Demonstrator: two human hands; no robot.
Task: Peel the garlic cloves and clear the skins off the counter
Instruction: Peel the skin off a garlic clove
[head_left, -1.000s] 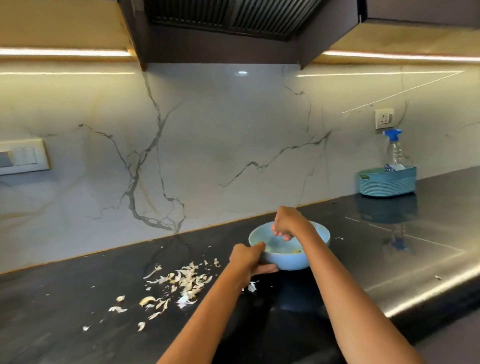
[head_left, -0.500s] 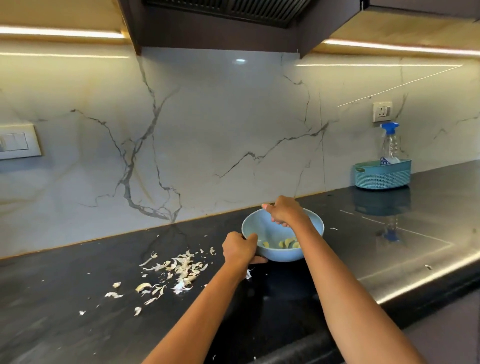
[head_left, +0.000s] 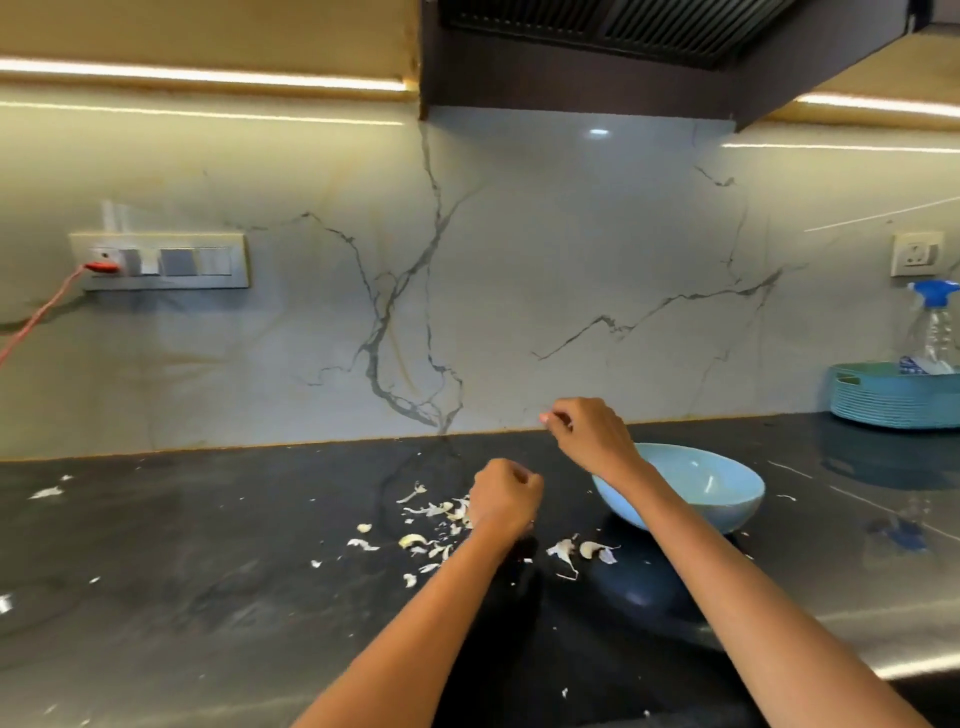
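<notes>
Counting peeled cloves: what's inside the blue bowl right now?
In the blue bowl, only bare inner wall with a pale glint shows. The right hand and forearm cover its left side, and the near rim hides the bottom, so no cloves can be counted.

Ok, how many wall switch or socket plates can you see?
2: a long switch plate on the left wall with a red plug in it, and a single socket far right above the spray bottle.
</notes>
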